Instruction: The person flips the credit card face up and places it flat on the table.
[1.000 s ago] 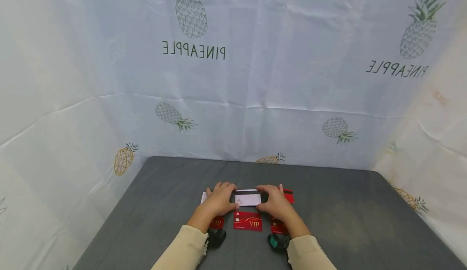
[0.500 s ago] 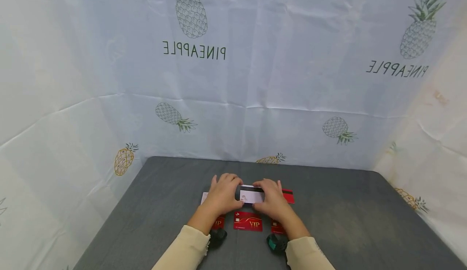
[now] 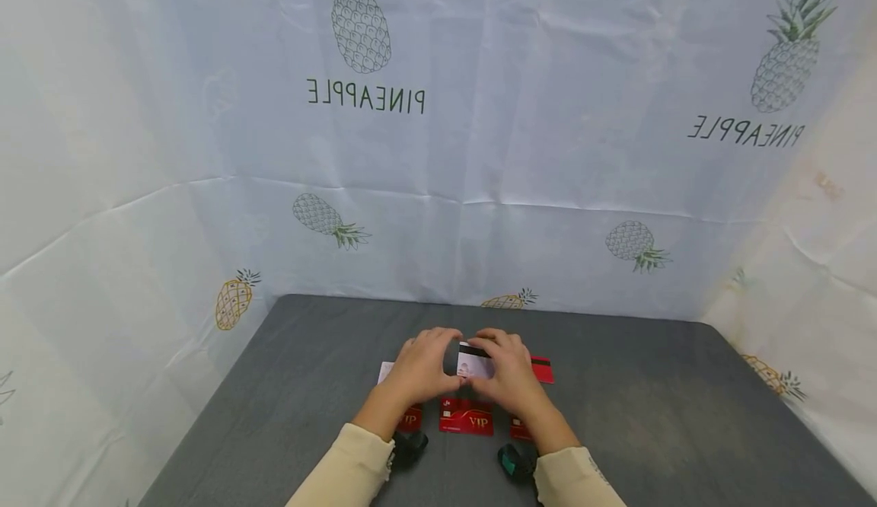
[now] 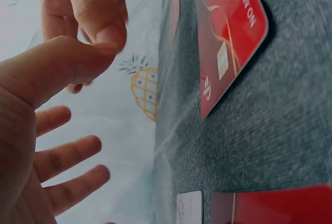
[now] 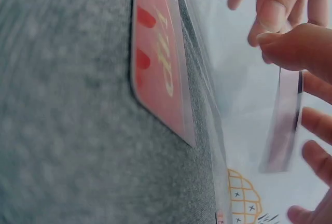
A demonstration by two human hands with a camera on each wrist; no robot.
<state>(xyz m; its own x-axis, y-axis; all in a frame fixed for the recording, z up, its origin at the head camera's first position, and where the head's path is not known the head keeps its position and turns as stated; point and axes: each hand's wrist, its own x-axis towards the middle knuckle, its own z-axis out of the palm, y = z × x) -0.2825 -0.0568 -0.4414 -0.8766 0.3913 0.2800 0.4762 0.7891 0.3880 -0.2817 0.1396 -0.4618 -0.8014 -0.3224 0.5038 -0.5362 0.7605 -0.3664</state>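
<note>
A white card (image 3: 474,364) with a black magnetic stripe and a faint pink drawing is held off the table between my hands. My left hand (image 3: 419,368) curves at its left end, thumb and index finger on its lower and upper edges, the other fingers spread. My right hand (image 3: 510,371) spans the card from above and covers its right part. In the right wrist view the card (image 5: 282,130) extends past the right thumb (image 5: 298,47), and the two thumbs meet closely. Below the hands a red VIP card (image 3: 466,417) lies face up.
On the grey tabletop (image 3: 651,400) another white card (image 3: 385,371) shows left of the hands, and a red striped card (image 3: 543,370) to the right. Two more red VIP cards, left (image 3: 410,417) and right (image 3: 521,428), are partly covered by my arms. A pineapple-print curtain (image 3: 452,149) encloses the table.
The hands have drawn closer together and moved slightly away from me. The white card has shifted right and up with the left fingertips, while the right hand has slid leftward over more of it.
</note>
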